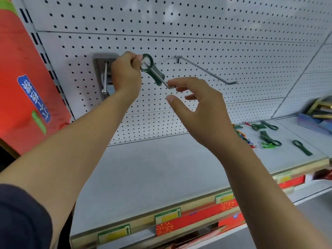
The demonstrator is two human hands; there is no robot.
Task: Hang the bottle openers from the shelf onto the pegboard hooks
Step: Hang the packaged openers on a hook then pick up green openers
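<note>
The white pegboard (197, 42) fills the upper view, and everything else is placed against it. Below its lower edge runs the grey shelf (152, 168), with yellow-and-green price tags along the front lip. To the pegboard's left hangs an orange banner (23, 83) with a blue label. At the pegboard's lower right corner a blue box (312, 123) sits on the shelf, its contents blurred.

The left hand (125, 72) is raised in front of the pegboard's left-centre area, its grip closed on the ring end of a green bottle opener (151, 70). That ring is threaded over a metal hook (166, 84) sticking out from the pegboard, so the opener hangs tilted, handle down and to the right. The right hand (199, 105) is just below and right of it, thumb spread away and fingertips (177, 85) touching the hook's upturned tip; its grip is wide and holds nothing else.

Left of the left hand a grey hook bracket (105, 76) sits on the pegboard. To the right, a second long hook (206, 70) juts out bare.

On the shelf under the pegboard's right end lie more green bottle openers (269, 139), scattered flat, beside a small tangle of coloured key rings (242, 135)
</note>
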